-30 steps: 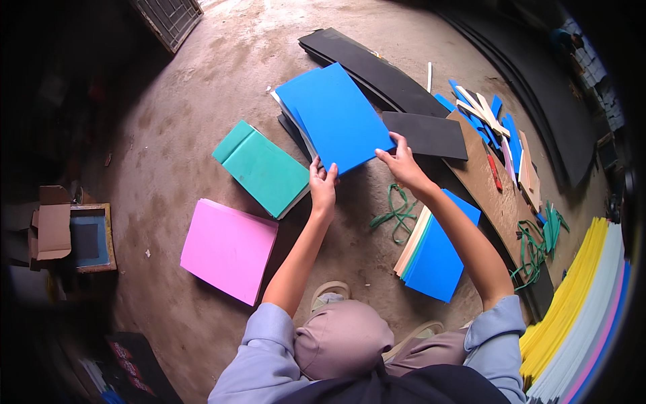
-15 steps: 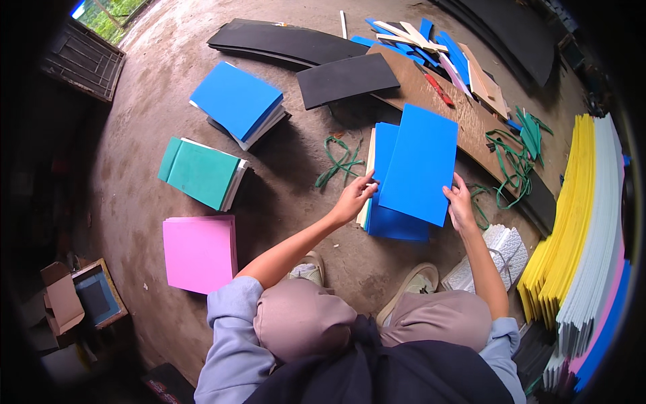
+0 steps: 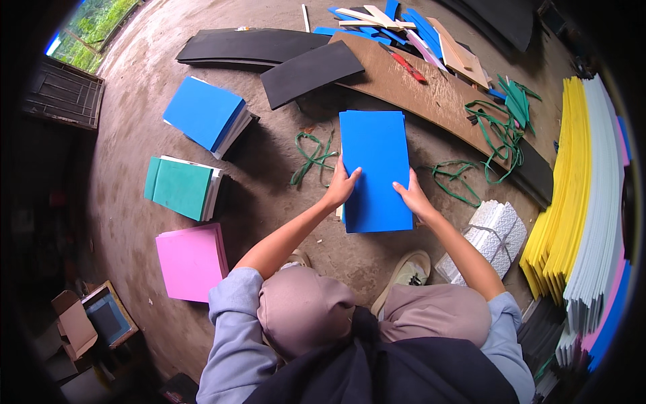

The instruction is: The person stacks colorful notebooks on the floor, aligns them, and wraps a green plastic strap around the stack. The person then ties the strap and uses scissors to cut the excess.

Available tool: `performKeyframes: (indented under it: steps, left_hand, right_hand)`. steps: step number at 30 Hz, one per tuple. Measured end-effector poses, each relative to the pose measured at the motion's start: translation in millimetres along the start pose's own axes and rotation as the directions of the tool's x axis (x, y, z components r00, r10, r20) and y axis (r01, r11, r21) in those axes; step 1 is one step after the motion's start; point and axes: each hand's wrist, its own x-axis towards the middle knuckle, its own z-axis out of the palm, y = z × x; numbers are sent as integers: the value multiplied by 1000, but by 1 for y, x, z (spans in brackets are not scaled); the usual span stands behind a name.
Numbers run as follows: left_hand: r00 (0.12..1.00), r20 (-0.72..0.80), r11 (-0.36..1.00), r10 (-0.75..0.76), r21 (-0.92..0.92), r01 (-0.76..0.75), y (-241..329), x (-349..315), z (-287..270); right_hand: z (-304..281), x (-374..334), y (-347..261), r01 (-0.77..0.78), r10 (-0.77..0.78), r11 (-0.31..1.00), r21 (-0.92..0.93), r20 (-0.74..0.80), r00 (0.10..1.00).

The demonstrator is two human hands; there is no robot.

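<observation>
In front of my feet a stack of rectangular sheets stands on the floor, topped by a bright blue sheet (image 3: 375,155). My left hand (image 3: 344,180) clasps its left side, thumb resting on the top face. On the opposite side my right hand (image 3: 413,195) grips the edge the same way. Most of my fingers are hidden down the stack's sides. The top sheet lies nearly flush over those below. Green cords (image 3: 313,158) lie on the floor left of the stack, and another green cord (image 3: 455,180) lies to its right.
At left stand a blue stack (image 3: 204,113), a green stack (image 3: 180,186) and a pink stack (image 3: 192,261). Beyond are black sheets (image 3: 313,73) and a brown board (image 3: 404,81) bearing a red cutter knife (image 3: 408,67). Yellow sheets (image 3: 562,182) and a tied white bundle (image 3: 488,236) are at right.
The top blue sheet, earlier held tilted and offset to the right, now lies squared on the stack. Both hands have moved onto the stack's sides. The view has shifted slightly.
</observation>
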Motion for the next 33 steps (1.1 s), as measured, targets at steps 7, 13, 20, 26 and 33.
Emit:
performKeyframes:
  steps: [7, 13, 20, 26, 33]
  left_hand:
    - [998, -14, 981, 66, 184, -63, -7, 13, -18]
    - [788, -573, 960, 226, -8, -281, 40, -38, -109]
    - [442, -896, 997, 38, 3, -79, 29, -54, -278]
    - [581, -804, 968, -128, -229, -103, 5, -48, -318]
    - [634, -712, 866, -302, -483, -131, 39, -51, -326]
  right_hand:
    - [12, -2, -33, -129, 131, 976, -175, 2, 991]
    - [41, 45, -114, 510, -594, 610, -606, 76, 801]
    - [211, 142, -269, 623, -491, 659, -421, 387, 780]
    - [287, 174, -292, 510, -461, 722, -467, 225, 859]
    - [268, 196, -293, 276, -192, 898, -343, 258, 947]
